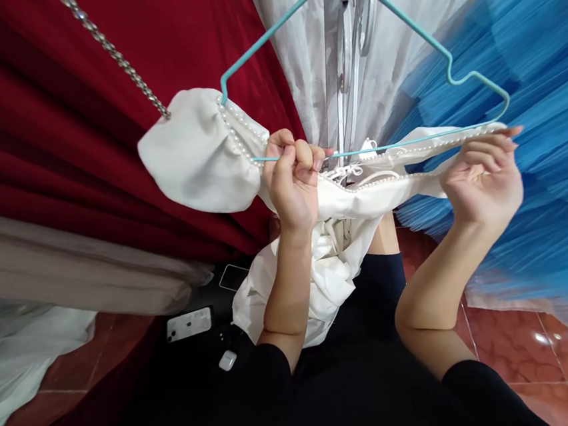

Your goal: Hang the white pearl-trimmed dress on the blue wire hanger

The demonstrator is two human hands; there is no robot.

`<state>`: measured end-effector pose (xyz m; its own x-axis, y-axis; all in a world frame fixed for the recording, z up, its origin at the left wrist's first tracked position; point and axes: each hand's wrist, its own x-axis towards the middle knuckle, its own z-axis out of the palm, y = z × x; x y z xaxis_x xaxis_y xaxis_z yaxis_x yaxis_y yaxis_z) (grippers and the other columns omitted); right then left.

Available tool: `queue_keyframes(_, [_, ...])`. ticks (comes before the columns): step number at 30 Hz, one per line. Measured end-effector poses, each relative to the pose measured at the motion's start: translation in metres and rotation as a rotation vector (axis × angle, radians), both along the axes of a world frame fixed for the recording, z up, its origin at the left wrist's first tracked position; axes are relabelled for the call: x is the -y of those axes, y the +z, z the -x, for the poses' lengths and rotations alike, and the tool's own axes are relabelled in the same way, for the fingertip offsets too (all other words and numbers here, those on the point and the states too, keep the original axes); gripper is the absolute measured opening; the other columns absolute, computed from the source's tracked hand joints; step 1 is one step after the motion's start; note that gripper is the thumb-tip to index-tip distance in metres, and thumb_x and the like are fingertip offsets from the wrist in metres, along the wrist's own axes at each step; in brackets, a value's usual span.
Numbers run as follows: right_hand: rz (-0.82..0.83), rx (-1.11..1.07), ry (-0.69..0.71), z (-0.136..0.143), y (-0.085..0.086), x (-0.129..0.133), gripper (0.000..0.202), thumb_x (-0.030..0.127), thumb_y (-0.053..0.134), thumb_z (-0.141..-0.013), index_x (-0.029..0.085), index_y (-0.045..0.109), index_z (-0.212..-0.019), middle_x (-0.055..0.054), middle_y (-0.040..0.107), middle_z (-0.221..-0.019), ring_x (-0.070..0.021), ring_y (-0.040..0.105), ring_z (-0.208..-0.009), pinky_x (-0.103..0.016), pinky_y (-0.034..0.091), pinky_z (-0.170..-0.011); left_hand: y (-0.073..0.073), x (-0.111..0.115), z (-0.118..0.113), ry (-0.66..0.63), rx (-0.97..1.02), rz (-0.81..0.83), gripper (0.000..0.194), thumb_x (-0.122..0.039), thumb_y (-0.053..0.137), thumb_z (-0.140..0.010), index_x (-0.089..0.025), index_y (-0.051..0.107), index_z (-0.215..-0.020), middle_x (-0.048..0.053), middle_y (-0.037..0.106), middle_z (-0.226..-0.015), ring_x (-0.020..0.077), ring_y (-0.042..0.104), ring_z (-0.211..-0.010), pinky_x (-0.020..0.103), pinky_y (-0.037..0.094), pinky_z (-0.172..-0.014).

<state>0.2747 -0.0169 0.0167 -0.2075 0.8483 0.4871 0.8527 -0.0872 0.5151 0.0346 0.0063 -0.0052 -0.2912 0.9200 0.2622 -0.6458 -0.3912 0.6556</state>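
A white dress (392,192) with pearl-trimmed edges hangs partly on a light-blue wire hanger (290,15). Its puffed sleeve (198,157) sits over the hanger's left end. My left hand (292,184) is closed at the dress's edge beside that sleeve, fingers curled over the hanger's lower bar. Towards the hanger's right end, my right hand (486,177) pinches the other pearl-trimmed side of the dress just under the bar. Small white lacing shows between my hands. The rest of the dress lies bunched over my lap, partly hidden by my left forearm.
A beaded chain (115,55) runs down to the puffed sleeve. Red fabric (187,41) hangs at left, blue tulle (535,168) at right, a white garment (292,38) behind. A phone (189,324) and a small white case (228,360) lie on a black surface beside me.
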Motion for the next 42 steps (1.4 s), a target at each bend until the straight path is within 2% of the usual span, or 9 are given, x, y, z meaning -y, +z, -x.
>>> queue_keyframes(3, [0.054,-0.693,-0.048,-0.001,0.027,0.004,0.078,0.016,-0.008,-0.101,0.033,0.032,-0.166,-0.012,0.063,-0.114,-0.0223,0.037,-0.080,-0.033,0.040,-0.072,0.001,0.002,0.002,0.027,-0.025,0.002,0.019,-0.013,0.041,-0.103,-0.024,0.051,-0.090,-0.007,0.025,-0.058,0.0135,0.044,-0.057,0.027,0.058,-0.081])
queue_keyframes(6, [0.140,-0.813,-0.219,0.008,0.050,0.002,0.077,0.021,-0.018,-0.098,0.027,-0.001,-0.173,-0.019,0.050,-0.152,-0.0250,0.049,-0.106,-0.039,0.042,-0.085,0.003,0.003,0.006,0.024,-0.046,0.007,0.016,-0.015,0.044,-0.102,-0.024,0.052,-0.091,-0.007,0.024,-0.059,0.0136,0.044,-0.057,0.028,0.057,-0.082])
queue_keyframes(11, [0.149,-0.913,-0.111,0.013,0.070,0.001,0.078,0.025,-0.017,-0.096,0.023,-0.003,-0.173,-0.016,0.040,-0.165,-0.0289,0.050,-0.122,-0.049,0.042,-0.094,0.003,0.007,0.006,0.020,-0.036,-0.028,0.013,-0.016,0.048,-0.102,-0.023,0.052,-0.092,-0.007,0.025,-0.060,0.0129,0.045,-0.058,0.028,0.057,-0.083])
queue_keyframes(14, [0.048,-0.488,-0.076,0.026,0.070,0.001,0.070,0.030,0.003,-0.103,0.028,0.018,-0.172,-0.015,0.064,-0.137,-0.0233,0.057,-0.094,-0.038,0.047,-0.071,0.002,0.007,-0.002,0.034,-0.030,-0.021,0.013,-0.017,0.048,-0.102,-0.023,0.050,-0.091,-0.007,0.026,-0.059,0.0131,0.045,-0.059,0.029,0.058,-0.084])
queue_keyframes(17, [-0.252,0.561,-0.179,0.052,0.062,-0.009,0.048,0.032,0.049,-0.103,0.032,0.054,-0.151,-0.002,0.069,-0.090,-0.0098,0.042,-0.057,-0.021,0.030,-0.045,0.000,0.005,-0.007,0.022,-0.007,-0.032,0.013,-0.017,0.047,-0.102,-0.023,0.050,-0.091,-0.007,0.026,-0.059,0.0130,0.045,-0.058,0.029,0.058,-0.084])
queue_keyframes(20, [-0.607,1.655,-0.483,0.076,0.051,-0.028,0.027,0.041,0.059,-0.101,0.033,0.070,-0.124,0.009,0.050,-0.062,-0.0051,0.030,-0.041,-0.017,0.018,-0.037,-0.002,0.003,-0.006,0.010,-0.014,-0.025,0.013,-0.016,0.044,-0.101,-0.023,0.050,-0.093,-0.007,0.027,-0.059,0.0126,0.045,-0.059,0.028,0.058,-0.084])
queue_keyframes(26, [-0.471,2.788,-0.764,0.104,0.036,-0.017,0.034,0.056,0.049,-0.105,0.028,0.066,-0.094,0.011,0.038,-0.052,-0.0051,0.016,-0.037,-0.018,0.013,-0.034,-0.002,-0.001,0.002,-0.006,-0.040,0.014,0.011,-0.016,0.045,-0.099,-0.024,0.049,-0.093,-0.007,0.027,-0.060,0.0130,0.045,-0.059,0.027,0.058,-0.086])
queue_keyframes(33, [-0.906,3.023,-0.555,0.130,-0.001,-0.001,0.036,0.047,0.073,-0.090,0.022,0.052,-0.075,0.009,0.040,-0.061,-0.0042,0.032,-0.049,-0.020,0.030,-0.045,-0.002,-0.005,0.005,-0.012,-0.050,0.080,0.011,-0.020,0.051,-0.101,-0.025,0.051,-0.090,-0.007,0.028,-0.060,0.0127,0.050,-0.059,0.028,0.059,-0.088])
queue_keyframes(42, [-0.434,3.039,-0.946,0.143,-0.020,-0.008,0.027,0.052,0.057,-0.097,0.026,0.064,-0.097,-0.001,0.070,-0.109,-0.0096,0.057,-0.074,-0.025,0.054,-0.069,-0.003,-0.005,0.001,-0.060,-0.054,-0.004,0.011,-0.019,0.049,-0.102,-0.025,0.054,-0.095,-0.006,0.039,-0.061,0.0130,0.062,-0.067,0.030,0.059,-0.095])
